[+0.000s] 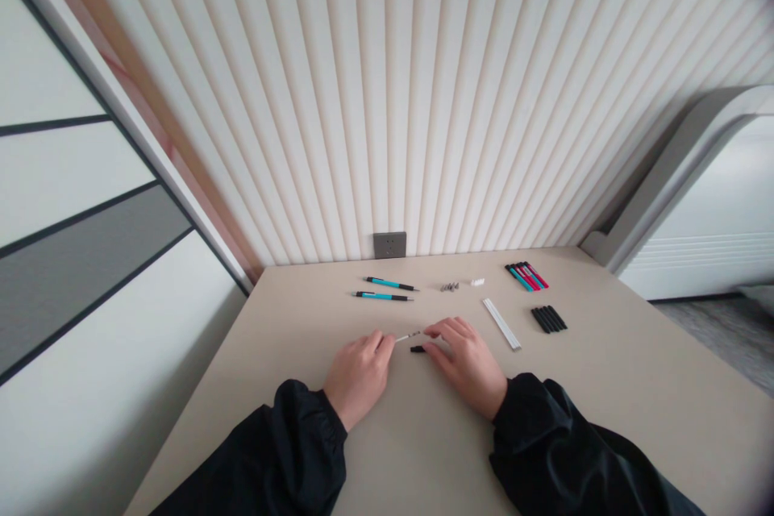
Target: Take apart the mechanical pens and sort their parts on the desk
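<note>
Left hand (360, 375) pinches 1 white refill (403, 337); right hand (465, 363) at black part (417, 349), hold unclear. Refill step likely; next calls for careful alignment.

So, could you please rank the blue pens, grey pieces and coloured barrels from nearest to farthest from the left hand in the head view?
From the left hand:
1. Blue pens, just beyond.
2. Grey pieces, beyond and right.
3. Coloured barrels, farther right.

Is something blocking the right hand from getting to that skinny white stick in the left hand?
Nothing visible stands between the right hand and the skinny white stick in the left hand. A small black piece lies nearer the person, outside that gap.
</note>
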